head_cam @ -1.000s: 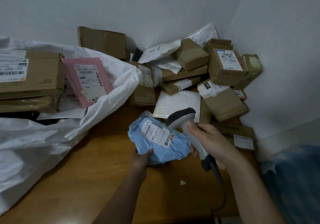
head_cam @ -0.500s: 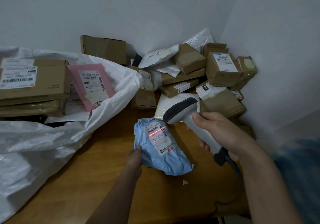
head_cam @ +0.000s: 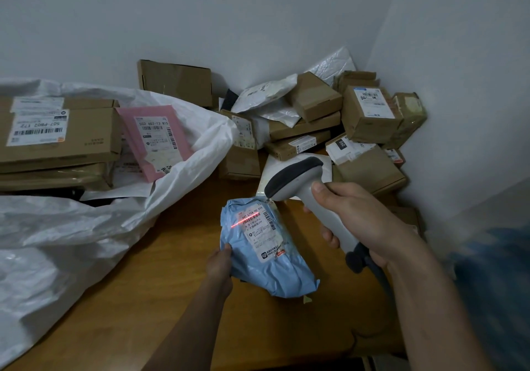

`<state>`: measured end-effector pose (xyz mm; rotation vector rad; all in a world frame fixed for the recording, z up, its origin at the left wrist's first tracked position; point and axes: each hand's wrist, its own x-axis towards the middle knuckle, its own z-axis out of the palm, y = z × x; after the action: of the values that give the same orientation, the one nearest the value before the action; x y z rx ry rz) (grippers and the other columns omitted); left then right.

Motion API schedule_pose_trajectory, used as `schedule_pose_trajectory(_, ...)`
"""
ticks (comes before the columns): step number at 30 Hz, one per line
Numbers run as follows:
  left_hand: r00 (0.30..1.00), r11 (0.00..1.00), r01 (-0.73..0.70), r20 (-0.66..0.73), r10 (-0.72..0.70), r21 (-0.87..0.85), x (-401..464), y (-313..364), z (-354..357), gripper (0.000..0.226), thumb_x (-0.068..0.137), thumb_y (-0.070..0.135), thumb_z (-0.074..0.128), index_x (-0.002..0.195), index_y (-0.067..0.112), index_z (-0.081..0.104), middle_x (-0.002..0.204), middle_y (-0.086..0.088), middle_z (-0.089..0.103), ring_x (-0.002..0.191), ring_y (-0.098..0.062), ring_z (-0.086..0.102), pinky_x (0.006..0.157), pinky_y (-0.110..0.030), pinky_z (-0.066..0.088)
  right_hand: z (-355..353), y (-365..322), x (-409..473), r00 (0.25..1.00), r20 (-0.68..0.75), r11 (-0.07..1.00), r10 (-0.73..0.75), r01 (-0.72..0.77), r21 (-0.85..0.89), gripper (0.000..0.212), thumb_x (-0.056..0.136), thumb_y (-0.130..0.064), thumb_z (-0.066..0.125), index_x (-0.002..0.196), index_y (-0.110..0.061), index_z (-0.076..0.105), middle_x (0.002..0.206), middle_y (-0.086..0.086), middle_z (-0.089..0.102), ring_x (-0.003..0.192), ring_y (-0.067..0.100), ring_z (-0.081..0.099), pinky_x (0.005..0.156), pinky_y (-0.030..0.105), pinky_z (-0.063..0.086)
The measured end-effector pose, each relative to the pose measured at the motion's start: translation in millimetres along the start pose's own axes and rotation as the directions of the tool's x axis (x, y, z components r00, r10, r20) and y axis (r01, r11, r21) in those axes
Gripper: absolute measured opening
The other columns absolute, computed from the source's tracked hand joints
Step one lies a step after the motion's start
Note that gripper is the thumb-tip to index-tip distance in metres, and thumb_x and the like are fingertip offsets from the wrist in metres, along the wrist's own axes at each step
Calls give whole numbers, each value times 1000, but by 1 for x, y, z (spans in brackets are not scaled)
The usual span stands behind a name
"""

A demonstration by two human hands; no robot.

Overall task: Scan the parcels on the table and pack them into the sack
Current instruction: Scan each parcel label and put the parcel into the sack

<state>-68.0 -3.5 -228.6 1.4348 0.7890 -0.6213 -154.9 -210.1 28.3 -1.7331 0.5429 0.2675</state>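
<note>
Head view: we see the left hand (head_cam: pixel 219 264) pinching the lower-left edge of a blue poly-bag parcel (head_cam: pixel 266 251), soft, crumpled and probably light, held above the table (head_cam: pixel 172 299); its white label shows a red scan line. Right of it, the right hand (head_cam: pixel 355 221) wraps the scanner (head_cam: pixel 312 195).

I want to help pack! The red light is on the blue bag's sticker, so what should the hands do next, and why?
Probably the left hand should carry the blue parcel over into the white sack. The scanner in the right hand already casts its red line across the label, and the sack lies open just to the left.
</note>
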Motion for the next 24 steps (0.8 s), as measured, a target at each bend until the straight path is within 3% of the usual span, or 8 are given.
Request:
schedule_pose_trajectory(10, 999, 998, 10, -34, -12, -59, -15, -1, -8, 36, 99, 23, 53, 130, 3, 49, 130, -18, 57, 116, -36, 55, 97, -51, 48, 12, 6, 3, 999, 34, 999, 14, -13, -50, 46, 101, -43, 43, 97, -1, 62, 51, 3, 55, 49, 16, 51, 53, 30, 42)
schedule_pose_trajectory(15, 1000, 995, -9, -31, 6, -96, -24, -1, -14, 36, 100, 22, 52, 131, 3, 49, 127, -16, 58, 108, -32, 57, 84, -44, 47, 23, 8, 4, 1000, 24, 997, 0, 2, -71, 51, 102, -41, 42, 102, 8, 59, 53, 6, 54, 45, 14, 50, 50, 27, 41)
schedule_pose_trajectory(24, 998, 998, -33, 59, 36, -59, -43, 5, -36, 24, 100, 22, 51, 119, 7, 50, 123, -18, 60, 113, -37, 57, 101, -55, 46, 54, 6, -15, 1000, -28, 999, 13, -14, -45, 52, 102, -43, 42, 103, 6, 60, 57, 9, 55, 44, 15, 50, 50, 28, 42)
